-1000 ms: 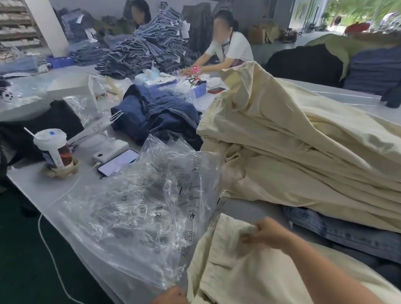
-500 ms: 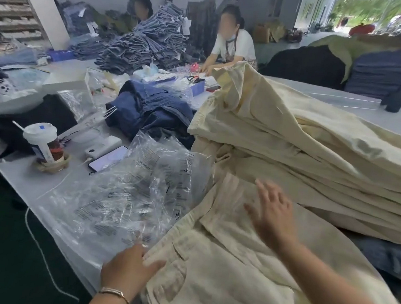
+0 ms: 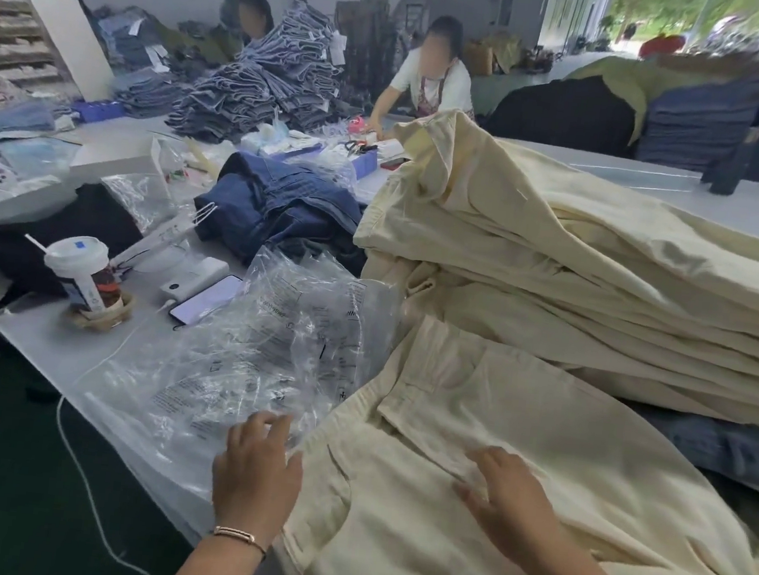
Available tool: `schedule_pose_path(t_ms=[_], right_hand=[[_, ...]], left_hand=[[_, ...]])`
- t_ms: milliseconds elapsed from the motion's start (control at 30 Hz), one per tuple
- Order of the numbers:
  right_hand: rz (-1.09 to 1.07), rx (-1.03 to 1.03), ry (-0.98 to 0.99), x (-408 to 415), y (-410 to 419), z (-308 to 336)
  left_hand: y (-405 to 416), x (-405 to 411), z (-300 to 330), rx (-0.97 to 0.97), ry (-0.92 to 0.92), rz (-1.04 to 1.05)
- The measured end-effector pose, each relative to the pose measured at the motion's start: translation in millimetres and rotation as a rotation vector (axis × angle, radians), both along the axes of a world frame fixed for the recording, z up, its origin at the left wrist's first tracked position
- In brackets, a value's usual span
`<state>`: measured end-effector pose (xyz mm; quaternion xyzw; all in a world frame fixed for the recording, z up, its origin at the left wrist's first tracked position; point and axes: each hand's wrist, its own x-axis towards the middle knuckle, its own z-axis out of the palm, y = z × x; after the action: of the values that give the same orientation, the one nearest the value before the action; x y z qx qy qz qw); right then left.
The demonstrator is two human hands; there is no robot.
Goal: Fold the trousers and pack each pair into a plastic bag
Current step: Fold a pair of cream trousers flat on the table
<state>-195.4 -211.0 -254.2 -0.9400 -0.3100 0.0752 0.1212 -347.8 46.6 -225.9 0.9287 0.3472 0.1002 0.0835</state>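
Observation:
A pair of cream trousers (image 3: 516, 442) lies spread in front of me on the white table, waistband pointing away to the left. My right hand (image 3: 507, 500) lies flat on the cloth near the fly, fingers straight. My left hand (image 3: 258, 466) sits at the trousers' left edge, where the cloth meets a heap of clear plastic bags (image 3: 268, 346); its fingers curl a little at that edge, and whether they pinch anything is hidden. A tall stack of more cream trousers (image 3: 602, 287) rises behind.
Dark blue jeans (image 3: 283, 207) are heaped beyond the bags. A lidded drink cup (image 3: 84, 275), a power bank (image 3: 196, 278) and a phone (image 3: 205, 299) stand at the left, with a white cable hanging over the table edge (image 3: 78, 377). Two people work at the far end.
The cream trousers were pulled up and spread over the table. My right hand slid back toward me to the fly area. My left hand moved up to the trousers' left edge.

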Motion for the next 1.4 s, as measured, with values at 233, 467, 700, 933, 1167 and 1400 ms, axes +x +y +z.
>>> schedule_pose_path(t_ms=[233,467,700,933,1167,1400], right_hand=[[-0.07,-0.184,-0.006,-16,-14,-20],[-0.248,-0.17,0.12,-14,-37,-9],[-0.432,0.023,-0.044,-31,-78,18],[-0.671,0.133,-0.3,-82,-186,31],[-0.941,0.026,-0.194,-114,-323,40],[-1.121,-0.138,0.148,-124,-431,29]], left_hand=[[-19,38,-12,-0.068,0.256,-0.12],[-1,24,-2,-0.052,-0.102,0.047],[-52,34,-10,-0.036,-0.064,-0.24],[-197,59,16,-0.108,-0.34,-1.102],[-329,53,-2,0.033,-0.176,-1.617],[-382,81,-8,0.34,0.314,-1.435]])
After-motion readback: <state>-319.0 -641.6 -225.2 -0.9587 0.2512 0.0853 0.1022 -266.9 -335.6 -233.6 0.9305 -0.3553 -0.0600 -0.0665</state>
